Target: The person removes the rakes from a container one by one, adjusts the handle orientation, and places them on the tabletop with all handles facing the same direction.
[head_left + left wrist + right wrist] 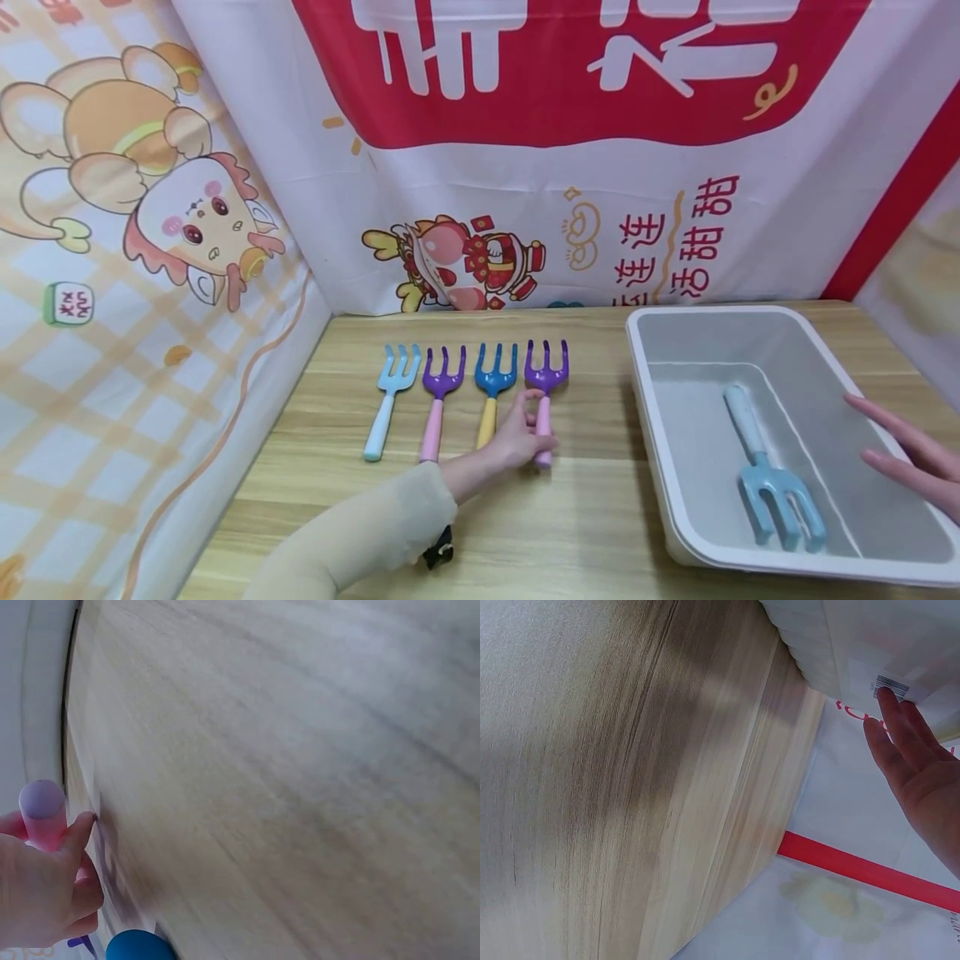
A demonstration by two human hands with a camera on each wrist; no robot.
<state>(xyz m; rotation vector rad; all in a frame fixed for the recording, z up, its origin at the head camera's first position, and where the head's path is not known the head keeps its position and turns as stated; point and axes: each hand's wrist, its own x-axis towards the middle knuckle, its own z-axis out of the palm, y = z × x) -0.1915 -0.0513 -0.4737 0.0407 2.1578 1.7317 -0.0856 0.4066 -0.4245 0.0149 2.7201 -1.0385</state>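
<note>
My left hand (517, 437) grips the pink handle of the rightmost purple hand fork (547, 378), its fingers curled round it. In the left wrist view that handle's end (43, 801) pokes up between thumb and fingers. Left of it, in a row, lie a blue hand fork (496, 381) with a yellow handle, another purple hand fork (443, 382) with a pink handle, and a light blue hand fork (395, 382). My right hand (918, 458), fingers extended, is at the right side of the grey tub (697, 433). A light blue hand fork (772, 483) lies inside the tub.
The wooden table (592, 517) carries the row of forks and the tub. Printed cloth (465, 192) hangs behind, and more covers the left side. A barcode label (892, 687) shows on the tub's outside in the right wrist view.
</note>
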